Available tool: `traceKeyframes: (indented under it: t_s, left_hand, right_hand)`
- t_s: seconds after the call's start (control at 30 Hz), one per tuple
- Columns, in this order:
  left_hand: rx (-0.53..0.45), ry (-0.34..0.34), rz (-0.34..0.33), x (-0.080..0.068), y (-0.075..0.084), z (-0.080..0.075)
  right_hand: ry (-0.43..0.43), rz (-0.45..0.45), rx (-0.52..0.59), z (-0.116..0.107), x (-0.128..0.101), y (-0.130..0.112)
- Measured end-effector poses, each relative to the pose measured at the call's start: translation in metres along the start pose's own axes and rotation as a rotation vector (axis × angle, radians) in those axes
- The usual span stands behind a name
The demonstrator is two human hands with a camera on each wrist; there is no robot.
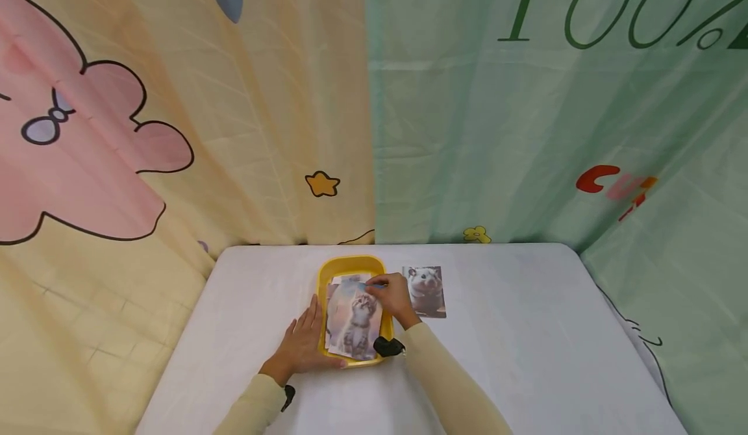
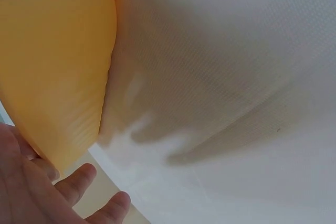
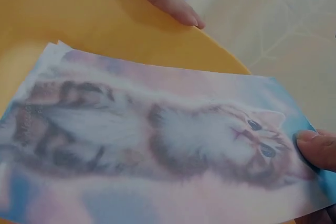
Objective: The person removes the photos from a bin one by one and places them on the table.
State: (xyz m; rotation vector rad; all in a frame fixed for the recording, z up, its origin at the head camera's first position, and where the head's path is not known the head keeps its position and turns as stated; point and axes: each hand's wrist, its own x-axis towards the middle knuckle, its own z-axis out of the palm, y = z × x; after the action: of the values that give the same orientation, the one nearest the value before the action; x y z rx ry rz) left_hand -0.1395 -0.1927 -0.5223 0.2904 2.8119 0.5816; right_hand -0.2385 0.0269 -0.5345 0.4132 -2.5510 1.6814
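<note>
Kitten card (image 1: 358, 328) over the yellow tray (image 1: 350, 263), middle of the table (image 1: 502, 363).

Head view: right hand (image 1: 396, 297) pinches the card near its far right corner, the end with the kitten's head. Left hand (image 1: 302, 343) at the tray's left side, fingers extended and slightly spread against the wall, thumb along the near edge; not curled round anything. Hands well apart, tray between. Edges of other cards (image 1: 343, 279) show from under the kitten card at its far and left sides. Hamster card (image 1: 425, 292) flat on the table, just right of the tray, picture up. Pale sleeves (image 1: 447, 373) on both arms. Printed curtains (image 1: 280, 123) behind, cream to the left, green to the right.

Left wrist view: tray's outer wall at upper left. Left hand low in the corner, some fingers at the wall, two fingertips standing off it. Finger-shaped shadow across the white table cover.

Right wrist view: kitten lies sideways, head to the right. Right thumb presses on the blue end of the card. Card edges stacked at its other end. Left fingers at the tray's rim, top of view. Cannot tell whether the kitten card is fully clear of those beneath.
</note>
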Motion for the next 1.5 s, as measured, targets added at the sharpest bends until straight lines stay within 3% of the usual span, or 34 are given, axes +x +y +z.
traceKeyframes:
  t_s: [0.33, 0.43, 0.67, 0.93, 1.27, 1.5]
  left_hand:
    - [0.011, -0.014, 0.000, 0.005, 0.000, 0.003]
    - [0.011, -0.008, 0.001, 0.005, -0.001, 0.002]
    - [0.013, 0.008, 0.015, 0.005, -0.004, 0.003]
    - [0.013, 0.006, 0.020, 0.006, -0.004, 0.006]
    - [0.021, -0.012, 0.002, 0.005, -0.003, 0.004]
    - [0.003, -0.004, 0.008, 0.003, -0.001, 0.001]
  right_hand:
    - [0.103, 0.065, 0.014, -0.022, 0.000, 0.004]
    - [0.136, 0.046, 0.027, -0.027, 0.002, 0.006]
    - [0.168, 0.077, 0.143, -0.043, 0.003, 0.015]
    - [0.231, 0.209, 0.180, -0.078, 0.011, 0.024]
    - [0.248, 0.266, 0.229, -0.128, 0.014, 0.047]
    - [0.264, 0.317, 0.175, -0.165, 0.017, 0.063]
